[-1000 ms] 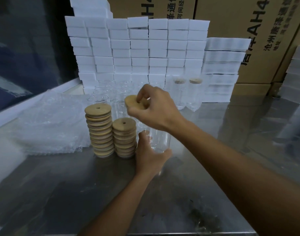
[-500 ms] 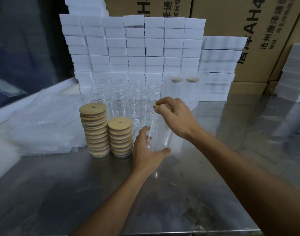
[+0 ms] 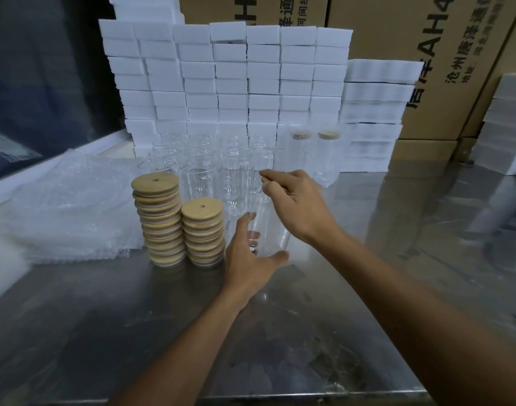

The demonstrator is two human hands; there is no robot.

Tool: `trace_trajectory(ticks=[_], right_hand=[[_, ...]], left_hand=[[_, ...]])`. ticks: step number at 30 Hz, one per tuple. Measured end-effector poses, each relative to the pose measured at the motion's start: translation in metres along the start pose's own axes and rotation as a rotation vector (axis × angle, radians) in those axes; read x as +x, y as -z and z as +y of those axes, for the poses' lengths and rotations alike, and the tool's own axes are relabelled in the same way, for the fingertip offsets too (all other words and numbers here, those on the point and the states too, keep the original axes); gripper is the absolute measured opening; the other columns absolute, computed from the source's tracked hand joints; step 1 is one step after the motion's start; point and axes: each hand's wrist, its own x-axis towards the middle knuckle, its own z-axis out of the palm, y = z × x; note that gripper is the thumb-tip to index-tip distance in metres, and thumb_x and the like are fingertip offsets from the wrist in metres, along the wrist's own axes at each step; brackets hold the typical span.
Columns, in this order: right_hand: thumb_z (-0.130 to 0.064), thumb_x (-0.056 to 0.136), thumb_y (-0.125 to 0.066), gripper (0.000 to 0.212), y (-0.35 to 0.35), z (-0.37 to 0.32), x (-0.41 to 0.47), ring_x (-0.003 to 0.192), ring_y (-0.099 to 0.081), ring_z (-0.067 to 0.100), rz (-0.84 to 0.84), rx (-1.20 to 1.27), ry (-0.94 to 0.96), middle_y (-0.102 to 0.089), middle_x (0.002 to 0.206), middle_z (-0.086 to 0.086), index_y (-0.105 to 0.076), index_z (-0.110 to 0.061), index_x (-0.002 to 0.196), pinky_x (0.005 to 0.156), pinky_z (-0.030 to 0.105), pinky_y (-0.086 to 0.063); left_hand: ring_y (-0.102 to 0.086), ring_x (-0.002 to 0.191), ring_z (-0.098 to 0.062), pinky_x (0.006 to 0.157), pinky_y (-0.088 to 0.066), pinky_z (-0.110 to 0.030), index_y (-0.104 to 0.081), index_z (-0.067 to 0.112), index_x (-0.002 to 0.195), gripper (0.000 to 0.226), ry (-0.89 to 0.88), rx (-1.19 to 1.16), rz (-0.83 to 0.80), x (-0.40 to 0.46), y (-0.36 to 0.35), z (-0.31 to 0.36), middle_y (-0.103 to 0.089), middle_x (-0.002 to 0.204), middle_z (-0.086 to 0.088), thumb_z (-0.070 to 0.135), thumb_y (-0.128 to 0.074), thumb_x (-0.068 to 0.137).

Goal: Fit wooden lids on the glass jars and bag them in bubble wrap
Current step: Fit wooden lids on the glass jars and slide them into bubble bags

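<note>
My left hand (image 3: 248, 253) has its grip wrapped round the glass jar (image 3: 270, 230) standing on the steel tabletop (image 3: 368, 288); right hand (image 3: 297, 200) pinches a wooden lid (image 3: 265, 179) over its mouth. Lid stacks (image 3: 160, 218) just left. Cartons (image 3: 421, 63) behind read "AH4", "沧州".

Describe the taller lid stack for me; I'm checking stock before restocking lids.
The taller lid stack is a column of round, pale wooden discs, each with a small hole near the edge as the top one shows. It stands upright, slightly uneven, on the steel table, touching the shorter stack on its right, with bubble wrap to its left and jars behind. No hand touches it.
</note>
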Motion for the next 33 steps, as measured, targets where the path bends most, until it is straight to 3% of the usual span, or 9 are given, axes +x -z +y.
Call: trace_trajectory(ticks=[3,5,8,11,14,19,25,29,33], right_hand=[[-0.026,0.099,-0.050,0.031,0.000,0.001,0.002,0.118,-0.044,0.007,-0.004,-0.009,-0.033,-0.062,0.095,-0.026,-0.071,-0.023,0.122,0.086,0.028,-0.040],[-0.027,0.097,-0.053,0.030,0.000,0.003,0.003,0.115,-0.045,0.002,0.010,0.003,-0.050,-0.065,0.097,-0.023,-0.072,-0.021,0.120,0.089,0.023,-0.042],[-0.033,0.088,-0.066,0.031,0.003,0.007,0.005,0.113,-0.057,0.000,-0.017,0.213,-0.152,-0.066,0.111,-0.022,-0.072,-0.034,0.119,0.090,0.017,-0.042],[-0.039,0.073,-0.074,0.036,0.011,0.017,0.007,0.104,-0.068,0.000,-0.123,0.418,-0.256,-0.075,0.109,-0.015,-0.073,-0.038,0.109,0.089,0.024,-0.052],[-0.037,0.072,-0.074,0.047,0.017,0.030,0.008,0.106,-0.071,0.010,-0.171,0.508,-0.325,-0.076,0.111,-0.009,-0.070,-0.030,0.119,0.092,0.032,-0.052],[-0.046,0.070,-0.075,0.051,0.015,0.035,0.006,0.103,-0.071,0.006,-0.071,0.534,-0.407,-0.076,0.108,-0.012,-0.071,-0.030,0.119,0.088,0.032,-0.048],[-0.052,0.070,-0.076,0.051,0.006,0.031,0.002,0.092,-0.071,-0.002,0.030,0.508,-0.401,-0.076,0.099,-0.019,-0.072,-0.031,0.117,0.079,0.026,-0.048],[-0.041,0.071,-0.076,0.049,0.012,0.035,0.004,0.104,-0.071,0.008,-0.067,0.607,-0.396,-0.077,0.106,-0.009,-0.073,-0.025,0.117,0.090,0.030,-0.046],[-0.029,0.074,-0.069,0.035,0.020,0.040,0.003,0.105,-0.071,0.013,-0.135,0.715,-0.378,-0.076,0.107,-0.002,-0.076,-0.025,0.108,0.093,0.031,-0.045]], left_hand=[[-0.059,0.097,-0.011,0.082,-0.054,-0.031,-0.035,0.049,0.133,0.092,0.002,-0.008,0.004,0.000,-0.001,0.001,-0.057,0.111,0.007,0.043,-0.081,0.053],[-0.058,0.098,-0.009,0.081,-0.053,-0.029,-0.033,0.050,0.132,0.092,-0.004,-0.005,-0.003,0.001,-0.001,0.001,-0.056,0.111,0.009,0.043,-0.081,0.055],[-0.058,0.097,-0.008,0.080,-0.051,-0.027,-0.035,0.050,0.130,0.089,-0.010,-0.014,0.001,0.000,-0.001,0.000,-0.056,0.109,0.010,0.041,-0.082,0.054],[-0.060,0.085,-0.014,0.072,-0.057,-0.036,-0.044,0.048,0.119,0.080,0.007,-0.066,-0.020,-0.001,0.002,0.003,-0.058,0.101,0.005,0.035,-0.081,0.049],[-0.060,0.081,-0.018,0.064,-0.057,-0.035,-0.049,0.047,0.114,0.075,0.015,-0.086,-0.104,-0.001,0.005,0.004,-0.060,0.096,0.001,0.035,-0.080,0.047],[-0.057,0.078,-0.011,0.070,-0.053,-0.030,-0.039,0.048,0.126,0.085,-0.017,0.094,-0.045,-0.004,-0.003,0.004,-0.056,0.096,0.011,0.051,-0.075,0.049],[-0.054,0.092,-0.015,0.075,-0.051,-0.034,-0.031,0.046,0.129,0.092,-0.070,0.246,0.060,-0.003,-0.007,0.003,-0.049,0.099,0.013,0.057,-0.072,0.047],[-0.056,0.073,-0.011,0.068,-0.055,-0.036,-0.047,0.047,0.112,0.080,0.021,0.003,-0.070,-0.003,0.000,0.009,-0.060,0.092,0.006,0.046,-0.078,0.039],[-0.059,0.076,-0.016,0.063,-0.051,-0.031,-0.053,0.042,0.109,0.076,0.047,-0.111,-0.280,-0.002,0.010,0.015,-0.064,0.094,-0.005,0.042,-0.081,0.038]])
